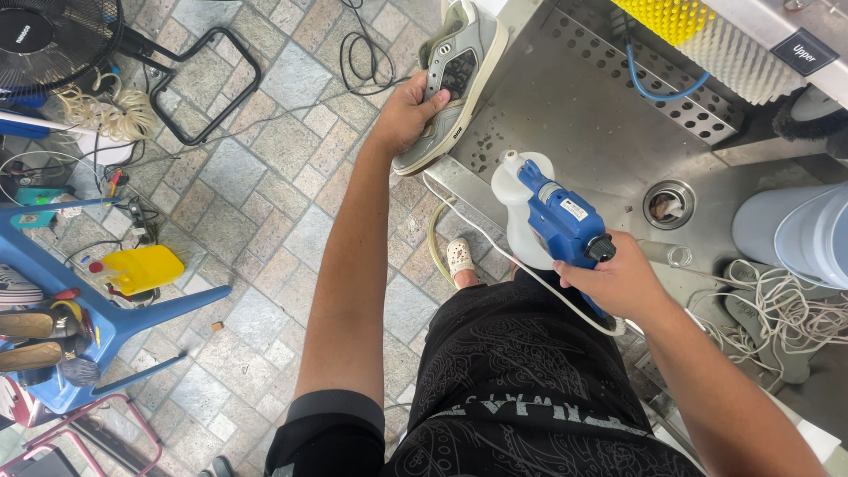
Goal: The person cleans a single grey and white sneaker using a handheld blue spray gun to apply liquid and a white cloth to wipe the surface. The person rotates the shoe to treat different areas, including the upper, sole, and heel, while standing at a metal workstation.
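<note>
My left hand (408,113) grips a grey and beige sneaker (459,71) from its side, holding it at the left edge of a steel sink basin (565,97). The shoe's sole faces left and its toe points up. My right hand (618,281) holds the handle of a blue spray gun (562,217) with a white bottle (516,205) at its front, nozzle pointing up and left toward the shoe. A white cord (495,252) runs from the gun past my wrist.
The sink has a round drain (669,203), a perforated back wall and yellow and white brushes (698,31). A pale bucket (795,234) and tangled white laces (777,305) sit right. On the paved floor: a blue chair (79,300) with shoes, yellow jug (141,268), fan (44,40), cables.
</note>
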